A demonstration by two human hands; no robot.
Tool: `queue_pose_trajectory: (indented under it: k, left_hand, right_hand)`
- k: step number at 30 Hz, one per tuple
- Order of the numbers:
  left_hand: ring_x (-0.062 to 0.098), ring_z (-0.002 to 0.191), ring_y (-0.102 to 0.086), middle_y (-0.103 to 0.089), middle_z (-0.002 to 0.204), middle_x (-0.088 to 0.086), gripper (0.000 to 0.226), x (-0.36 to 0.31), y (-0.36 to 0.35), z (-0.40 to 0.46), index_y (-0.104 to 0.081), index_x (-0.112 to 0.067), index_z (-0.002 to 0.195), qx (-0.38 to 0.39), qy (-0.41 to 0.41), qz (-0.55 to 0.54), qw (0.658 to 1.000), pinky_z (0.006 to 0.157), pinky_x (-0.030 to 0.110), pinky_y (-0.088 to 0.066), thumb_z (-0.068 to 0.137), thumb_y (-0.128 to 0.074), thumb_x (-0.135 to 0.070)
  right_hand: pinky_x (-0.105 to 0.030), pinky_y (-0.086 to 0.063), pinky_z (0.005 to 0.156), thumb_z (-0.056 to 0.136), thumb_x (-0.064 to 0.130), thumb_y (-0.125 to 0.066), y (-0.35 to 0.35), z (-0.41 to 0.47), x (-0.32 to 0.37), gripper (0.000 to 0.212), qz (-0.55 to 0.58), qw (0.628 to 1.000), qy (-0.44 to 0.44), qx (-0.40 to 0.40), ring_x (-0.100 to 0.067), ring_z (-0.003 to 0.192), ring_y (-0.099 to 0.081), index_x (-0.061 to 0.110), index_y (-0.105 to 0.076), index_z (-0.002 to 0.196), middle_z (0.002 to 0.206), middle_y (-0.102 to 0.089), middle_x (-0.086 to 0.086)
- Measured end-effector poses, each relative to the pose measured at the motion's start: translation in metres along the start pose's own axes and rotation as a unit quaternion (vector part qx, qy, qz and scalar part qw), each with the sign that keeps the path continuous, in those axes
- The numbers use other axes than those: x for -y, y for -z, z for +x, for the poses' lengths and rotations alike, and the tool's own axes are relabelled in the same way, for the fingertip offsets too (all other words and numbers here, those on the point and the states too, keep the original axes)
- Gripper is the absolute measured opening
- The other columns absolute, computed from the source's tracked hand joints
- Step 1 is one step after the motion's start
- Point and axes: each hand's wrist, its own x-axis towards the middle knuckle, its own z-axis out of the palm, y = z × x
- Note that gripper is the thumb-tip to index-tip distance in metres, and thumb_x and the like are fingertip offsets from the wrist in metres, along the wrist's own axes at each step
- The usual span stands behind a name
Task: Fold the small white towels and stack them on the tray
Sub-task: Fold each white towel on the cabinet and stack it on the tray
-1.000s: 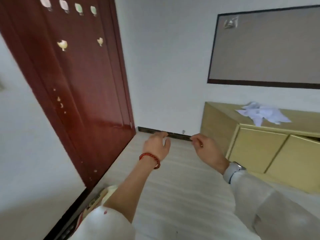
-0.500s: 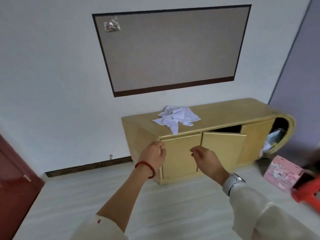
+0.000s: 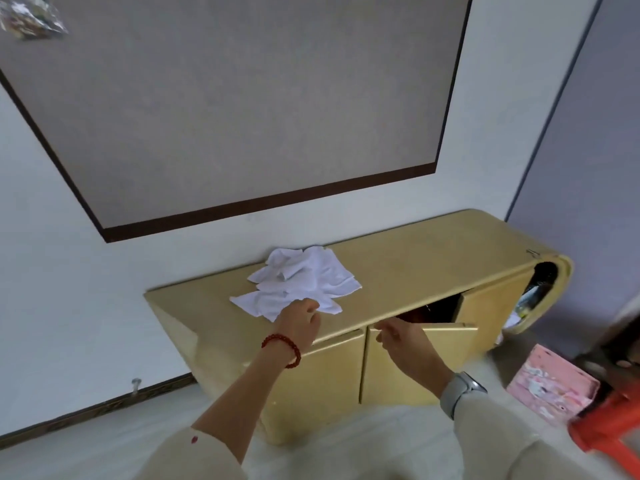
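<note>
- A heap of crumpled small white towels point(image 3: 301, 282) lies on the tabletop of a low yellow cabinet point(image 3: 415, 258), towards its left end, close to the wall
- The left hand point(image 3: 299, 322) reaches over the cabinet's front edge; its loosely curled fingers meet the nearest towel's edge, but whether they pinch it I cannot tell
- The right hand point(image 3: 398, 341) hangs in front of the cabinet, right of the towels, fingers loosely curled, holding nothing
- One cabinet door point(image 3: 440, 329) stands ajar beside the right hand
- A pink box point(image 3: 550, 386) sits on the floor right of the cabinet
</note>
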Motion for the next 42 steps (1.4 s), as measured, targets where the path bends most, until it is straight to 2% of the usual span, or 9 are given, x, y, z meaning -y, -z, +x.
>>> queue_pose_trajectory:
  k: [7, 15, 21, 26, 29, 31, 34, 38, 42]
  left_hand:
    - [0.021, 0.110, -0.056, -0.062, 0.118, 0.005, 0.029, 0.034, -0.042, 0.148, -0.057, -0.014, 0.119, -0.032, 0.146, -0.024, 0.988, 0.094, 0.031, -0.044, 0.093, -0.047, -0.021]
    - [0.026, 0.095, -0.058, -0.065, 0.106, 0.016, 0.031, 0.086, -0.059, 0.252, -0.063, 0.001, 0.104, -0.111, 0.334, -0.065, 0.934, 0.075, 0.023, -0.038, 0.096, -0.040, -0.018]
    - [0.035, 0.104, -0.054, -0.065, 0.103, 0.017, 0.040, 0.134, -0.080, 0.316, -0.060, -0.001, 0.098, -0.050, 0.401, -0.038, 0.914, 0.087, 0.036, -0.042, 0.094, -0.042, -0.037]
    - [0.023, 0.071, -0.049, -0.049, 0.061, 0.007, 0.032, 0.134, -0.066, 0.369, -0.048, -0.011, 0.060, -0.067, 0.333, -0.084, 0.937, 0.062, 0.028, -0.033, 0.090, -0.052, -0.021]
    - [0.003, 0.049, -0.035, -0.036, 0.049, -0.006, 0.045, 0.107, -0.039, 0.393, -0.036, -0.017, 0.049, -0.060, 0.232, -0.168, 0.956, 0.052, 0.019, -0.029, 0.083, -0.065, -0.015]
    - [0.001, 0.042, -0.036, -0.037, 0.045, -0.012, 0.040, 0.086, -0.025, 0.407, -0.042, -0.018, 0.052, -0.061, 0.202, -0.240, 0.948, 0.048, 0.012, -0.033, 0.080, -0.070, -0.012]
    - [0.006, 0.056, -0.056, -0.057, 0.064, 0.001, 0.010, 0.051, -0.019, 0.427, -0.061, -0.006, 0.073, -0.079, 0.193, -0.374, 0.903, 0.055, 0.013, -0.051, 0.082, -0.067, -0.006]
    - [0.016, 0.071, -0.063, -0.062, 0.073, 0.009, 0.010, 0.011, -0.037, 0.445, -0.062, 0.001, 0.082, -0.056, 0.205, -0.521, 0.827, 0.068, 0.023, -0.058, 0.088, -0.055, 0.001]
    - [0.019, 0.074, -0.067, -0.067, 0.075, 0.010, 0.014, -0.032, -0.064, 0.461, -0.064, 0.001, 0.081, -0.011, 0.208, -0.543, 0.813, 0.073, 0.029, -0.058, 0.089, -0.053, 0.001]
  right_hand:
    - [-0.028, -0.044, 0.070, 0.090, 0.007, -0.045, -0.010, 0.176, -0.042, 0.024, 0.015, 0.996, 0.006, 0.084, -0.022, 0.076, -0.060, 0.011, -0.064, 0.104, 0.079, -0.064, -0.001]
    - [-0.030, -0.047, 0.072, 0.092, 0.011, -0.042, -0.037, 0.325, -0.043, 0.026, -0.018, 0.979, 0.029, 0.199, -0.019, 0.082, -0.061, 0.013, -0.061, 0.109, 0.088, -0.064, 0.001]
    - [-0.024, -0.047, 0.070, 0.094, 0.011, -0.040, -0.072, 0.387, -0.046, 0.025, -0.020, 0.968, 0.032, 0.249, -0.015, 0.082, -0.061, 0.013, -0.061, 0.107, 0.081, -0.061, 0.009]
    - [-0.022, -0.048, 0.071, 0.094, 0.010, -0.039, -0.088, 0.434, -0.039, 0.025, 0.000, 0.971, 0.028, 0.237, -0.015, 0.082, -0.062, 0.013, -0.060, 0.108, 0.086, -0.062, 0.006]
    - [-0.018, -0.047, 0.065, 0.095, 0.010, -0.040, -0.081, 0.459, -0.020, 0.022, 0.053, 0.974, 0.046, 0.216, -0.013, 0.081, -0.062, 0.020, -0.058, 0.105, 0.088, -0.061, 0.007]
    - [-0.023, -0.048, 0.067, 0.094, 0.006, -0.042, -0.071, 0.476, -0.006, 0.023, 0.131, 0.971, 0.038, 0.199, -0.017, 0.079, -0.061, 0.023, -0.057, 0.098, 0.086, -0.061, 0.006]
    - [-0.027, -0.048, 0.071, 0.092, 0.002, -0.046, -0.051, 0.493, 0.011, 0.022, 0.226, 0.955, 0.023, 0.190, -0.019, 0.080, -0.058, 0.020, -0.058, 0.095, 0.089, -0.062, 0.000]
    - [-0.033, -0.050, 0.079, 0.091, 0.005, -0.052, -0.030, 0.504, 0.012, 0.016, 0.239, 0.951, 0.034, 0.192, -0.019, 0.088, -0.060, 0.014, -0.058, 0.103, 0.097, -0.063, -0.003]
    - [-0.013, -0.044, 0.069, 0.090, 0.012, -0.057, 0.004, 0.511, -0.012, 0.020, 0.194, 0.971, 0.031, 0.134, -0.012, 0.084, -0.058, 0.006, -0.057, 0.109, 0.093, -0.061, 0.001]
